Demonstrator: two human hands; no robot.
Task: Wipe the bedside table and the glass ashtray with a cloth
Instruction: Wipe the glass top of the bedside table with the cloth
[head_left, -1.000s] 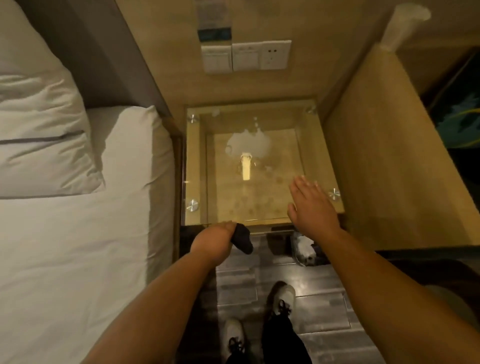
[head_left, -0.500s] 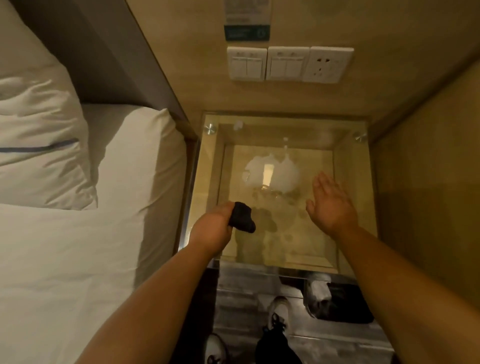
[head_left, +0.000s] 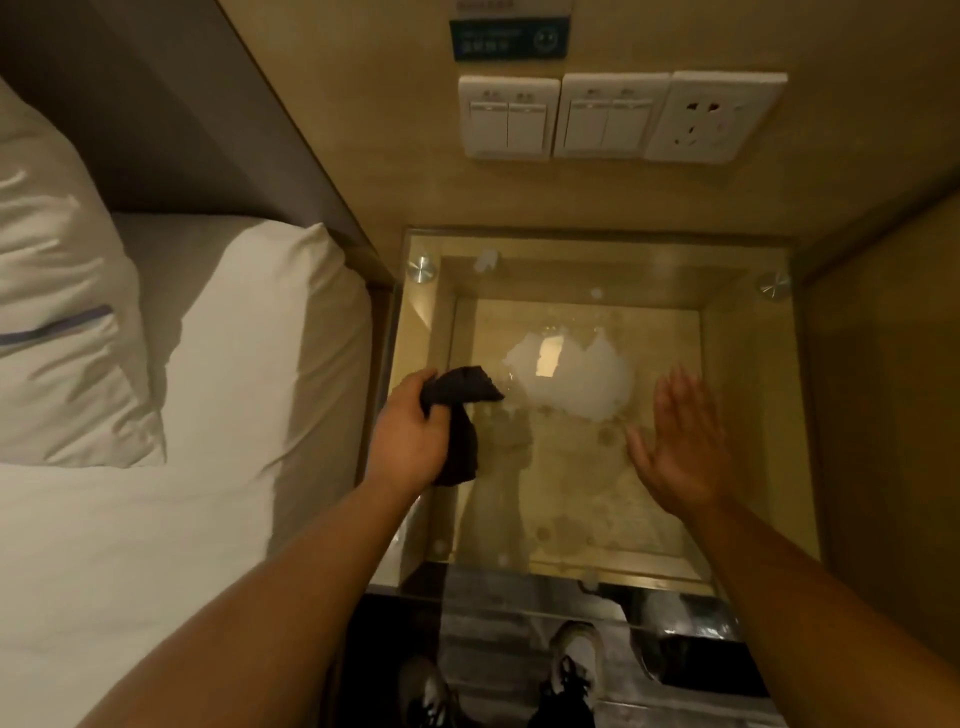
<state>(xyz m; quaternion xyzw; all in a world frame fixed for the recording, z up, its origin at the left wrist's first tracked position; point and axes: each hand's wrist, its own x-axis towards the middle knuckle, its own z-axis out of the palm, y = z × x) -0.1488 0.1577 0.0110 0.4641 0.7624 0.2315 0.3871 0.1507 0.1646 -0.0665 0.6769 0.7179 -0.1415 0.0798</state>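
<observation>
Left hand (head_left: 408, 434) is closed around a dark cloth (head_left: 460, 415), bunched in the fist with one end poking toward the far right and the rest hanging down past the palm. It sits over the left part of the glass tabletop (head_left: 748, 395), near the edge next to the bed (head_left: 218, 415). Right hand (head_left: 680, 447) is spread flat, fingers together and pointing away, palm down over the right side of the glass; whether it touches the surface cannot be told. Between the two hands, a little farther off, a pale bright patch (head_left: 571, 371) shows on the glass. Round metal studs (head_left: 421, 270) mark its far corners. On the wall beyond are two switch plates (head_left: 509, 117) and a socket (head_left: 711, 117). A pillow (head_left: 57, 312) lies at far left.
</observation>
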